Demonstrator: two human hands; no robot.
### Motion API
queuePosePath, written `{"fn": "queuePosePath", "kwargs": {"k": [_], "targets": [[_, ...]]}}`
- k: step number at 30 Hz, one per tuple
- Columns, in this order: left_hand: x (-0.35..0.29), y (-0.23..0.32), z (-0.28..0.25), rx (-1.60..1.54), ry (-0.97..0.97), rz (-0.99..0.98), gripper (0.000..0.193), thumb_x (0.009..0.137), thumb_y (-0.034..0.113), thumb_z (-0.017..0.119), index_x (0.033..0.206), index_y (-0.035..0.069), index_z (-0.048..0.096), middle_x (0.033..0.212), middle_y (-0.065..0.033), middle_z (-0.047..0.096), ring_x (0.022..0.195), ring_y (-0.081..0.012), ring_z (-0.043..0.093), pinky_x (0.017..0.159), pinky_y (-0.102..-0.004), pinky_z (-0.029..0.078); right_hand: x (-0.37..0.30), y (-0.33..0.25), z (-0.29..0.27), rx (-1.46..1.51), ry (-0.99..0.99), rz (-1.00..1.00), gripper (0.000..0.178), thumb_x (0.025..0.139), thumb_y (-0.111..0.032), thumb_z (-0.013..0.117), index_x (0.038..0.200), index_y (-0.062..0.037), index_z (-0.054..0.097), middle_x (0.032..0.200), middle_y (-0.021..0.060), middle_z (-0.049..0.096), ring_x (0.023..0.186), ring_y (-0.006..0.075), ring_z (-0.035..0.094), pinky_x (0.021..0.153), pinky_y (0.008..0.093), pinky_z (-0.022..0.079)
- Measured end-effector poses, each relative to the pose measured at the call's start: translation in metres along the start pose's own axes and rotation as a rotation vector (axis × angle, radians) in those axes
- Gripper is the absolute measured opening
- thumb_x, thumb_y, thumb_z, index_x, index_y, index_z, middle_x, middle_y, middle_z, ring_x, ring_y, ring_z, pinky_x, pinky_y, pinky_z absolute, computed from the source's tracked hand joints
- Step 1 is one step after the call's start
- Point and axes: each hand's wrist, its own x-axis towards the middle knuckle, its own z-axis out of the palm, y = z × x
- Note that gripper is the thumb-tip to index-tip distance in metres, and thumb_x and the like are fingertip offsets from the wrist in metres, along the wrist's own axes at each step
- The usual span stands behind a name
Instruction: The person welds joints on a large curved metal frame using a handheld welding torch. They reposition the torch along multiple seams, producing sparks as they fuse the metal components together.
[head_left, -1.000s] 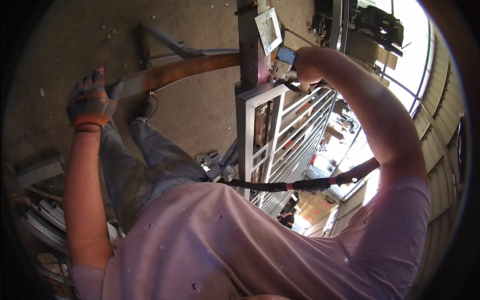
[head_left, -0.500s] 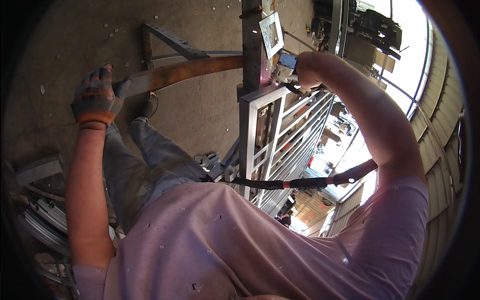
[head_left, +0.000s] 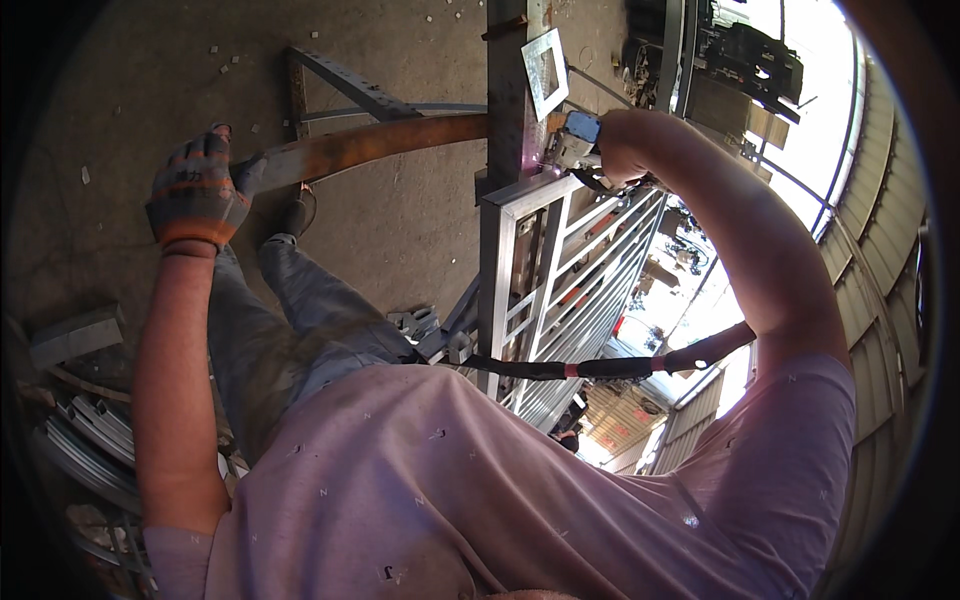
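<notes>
My left hand (head_left: 198,190), in a grey and orange glove, grips the near end of a long, slightly curved rusty flat metal bar (head_left: 385,140). From there the bar reaches right to an upright steel beam (head_left: 505,90). My bare right hand (head_left: 625,155) is closed around a welding gun (head_left: 576,145) with a pale body and a blue top. Its tip is at the beam, just above the corner of a metal railing frame (head_left: 497,250), where a faint pinkish glow shows. The fingers under the gun are partly hidden.
A pale square plate (head_left: 545,75) with a rectangular opening is against the beam. A black sleeved cable (head_left: 620,366) crosses below my right arm. An angled steel frame (head_left: 350,80) stands on the floor beyond the bar. Metal profiles (head_left: 95,450) lie at lower left.
My right hand and the welding gun have shifted very slightly to the right. My left hand has moved a touch to the right, still holding the bar.
</notes>
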Motion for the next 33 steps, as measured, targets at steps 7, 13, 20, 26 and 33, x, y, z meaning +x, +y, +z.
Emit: {"fn": "queuePosePath", "kwargs": {"k": [7, 13, 20, 26, 33], "targets": [[0.0, 0.0, -0.001, 0.012, 0.013, 0.024, 0.057, 0.091, 0.04, 0.072, 0.14, 0.014, 0.062, 0.115, -0.0142, 0.075, 0.104, -0.0325, 0.071, 0.094, -0.0437, 0.058, -0.002, 0.0, 0.002, -0.014, -0.014, 0.018, 0.027, 0.079, -0.007, 0.071, 0.103, 0.0006, 0.08, 0.103, 0.022, 0.077, 0.093, 0.0345, 0.075, 0.082, 0.0452, 0.058], [0.0, 0.0, 0.001, 0.028, 0.026, 0.024, 0.058, 0.093, 0.05, 0.072, 0.138, 0.014, 0.063, 0.116, -0.0127, 0.075, 0.105, -0.0312, 0.072, 0.095, -0.0426, 0.058, -0.005, 0.0, 0.003, 0.01, 0.007, -0.001, 0.028, 0.076, -0.006, 0.072, 0.102, 0.0001, 0.081, 0.101, 0.0223, 0.078, 0.091, 0.0345, 0.075, 0.08, 0.0446, 0.058], [0.0, -0.001, 0.004, 0.011, 0.074, 0.036, 0.058, 0.093, 0.05, 0.073, 0.138, 0.014, 0.063, 0.116, -0.012, 0.075, 0.106, -0.0308, 0.071, 0.095, -0.0426, 0.058, -0.007, 0.0, 0.005, 0.002, 0.001, 0.026, 0.029, 0.075, -0.006, 0.073, 0.102, 0.0001, 0.081, 0.1, 0.0228, 0.077, 0.09, 0.0352, 0.075, 0.08, 0.0445, 0.059], [-0.001, -0.001, 0.004, 0.01, 0.04, 0.014, 0.059, 0.091, 0.045, 0.075, 0.139, 0.014, 0.062, 0.123, -0.0099, 0.074, 0.111, -0.0302, 0.07, 0.097, -0.0424, 0.058, -0.021, -0.004, 0.0, 0.11, 0.027, 0.077, 0.035, 0.078, -0.005, 0.07, 0.111, -0.0001, 0.079, 0.106, 0.0232, 0.077, 0.095, 0.0352, 0.076, 0.082, 0.045, 0.059], [0.0, -0.002, 0.001, 0.007, -0.013, 0.011, 0.058, 0.09, 0.04, 0.075, 0.14, 0.014, 0.062, 0.124, -0.0102, 0.073, 0.111, -0.0305, 0.07, 0.099, -0.0426, 0.057, -0.027, -0.008, -0.004, 0.082, -0.014, 0.108, 0.042, 0.079, -0.003, 0.07, 0.121, -0.0042, 0.076, 0.111, 0.0235, 0.076, 0.101, 0.0371, 0.075, 0.085, 0.045, 0.06]]}}
